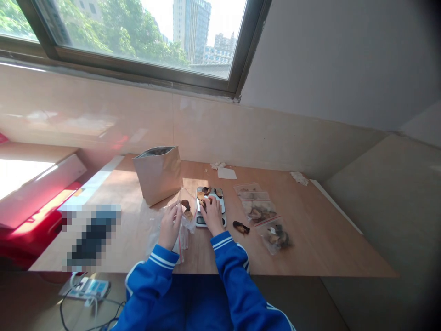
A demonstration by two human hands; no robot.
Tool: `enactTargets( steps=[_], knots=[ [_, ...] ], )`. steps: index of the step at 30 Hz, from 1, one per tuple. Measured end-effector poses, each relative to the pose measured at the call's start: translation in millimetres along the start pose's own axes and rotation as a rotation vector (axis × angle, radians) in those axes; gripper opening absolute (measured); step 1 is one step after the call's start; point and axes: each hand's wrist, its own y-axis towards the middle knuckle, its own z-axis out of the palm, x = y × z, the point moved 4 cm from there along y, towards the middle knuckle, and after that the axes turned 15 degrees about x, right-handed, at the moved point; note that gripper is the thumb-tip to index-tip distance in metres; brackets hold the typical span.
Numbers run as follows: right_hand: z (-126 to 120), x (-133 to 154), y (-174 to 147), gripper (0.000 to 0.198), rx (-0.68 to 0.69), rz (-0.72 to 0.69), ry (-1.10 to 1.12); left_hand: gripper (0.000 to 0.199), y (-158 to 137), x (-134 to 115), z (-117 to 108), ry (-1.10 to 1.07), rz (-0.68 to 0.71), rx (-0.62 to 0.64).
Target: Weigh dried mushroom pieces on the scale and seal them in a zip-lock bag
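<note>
My left hand [171,224] is closed, its fingers pinching the edge of a clear plastic bag [189,224]. Dark and yellowish dried pieces [186,205] show at the bag's mouth, just right of my fingertips. My right hand [213,216] reaches over a small white kitchen scale [200,225], fingers curled down around a dried brown piece [206,201] that they partly hide. More dried pieces [217,193] lie at the far side of the scale's plate. A single dark dried piece [241,227] rests on the table, right of my right wrist.
A tall brown paper bag [158,177] with a silvery inside stands open behind my left hand. Zip bags of dried pieces [260,214] lie to the right. Crumpled tissue [299,178] and a white paper [226,173] are farther back. A blurred dark object [94,236] lies left.
</note>
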Motion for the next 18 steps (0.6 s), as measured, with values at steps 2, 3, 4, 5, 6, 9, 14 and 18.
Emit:
enactTargets(
  steps=[2, 3, 4, 5, 6, 9, 14, 18],
  knots=[
    [0.9, -3.6, 0.4, 0.02, 0.004, 0.002, -0.025, 0.04, -0.5, 3.2, -0.2, 0.005, 0.0, 0.004],
    [0.6, -5.5, 0.7, 0.02, 0.004, -0.007, -0.032, 0.04, -0.5, 5.0, -0.2, 0.006, -0.001, 0.004],
    [-0.4, -7.2, 0.9, 0.02, 0.001, -0.017, -0.03, 0.04, -0.4, 6.5, -0.1, 0.007, 0.0, 0.004],
    [-2.4, -8.9, 0.9, 0.02, -0.007, -0.024, -0.015, 0.04, -0.2, 7.7, 0.1, 0.009, 0.001, 0.003],
    [-5.4, -10.3, 0.8, 0.02, -0.021, -0.026, 0.016, 0.04, 0.0, 8.4, 0.5, 0.013, 0.002, 0.003],
    [-20.6, -10.2, 0.1, 0.023, -0.079, -0.047, 0.256, 0.041, 0.1, 8.4, 2.5, 0.018, -0.003, 0.004],
    [-49.3, 5.2, 0.0, 0.029, -0.072, -0.072, 0.848, 0.04, -1.4, 6.1, 6.5, 0.014, -0.012, 0.008],
    [-65.4, 25.7, -0.6, 0.034, -0.037, -0.143, 1.097, 0.039, -1.5, 5.2, 7.8, 0.018, -0.006, 0.019]
  ],
)
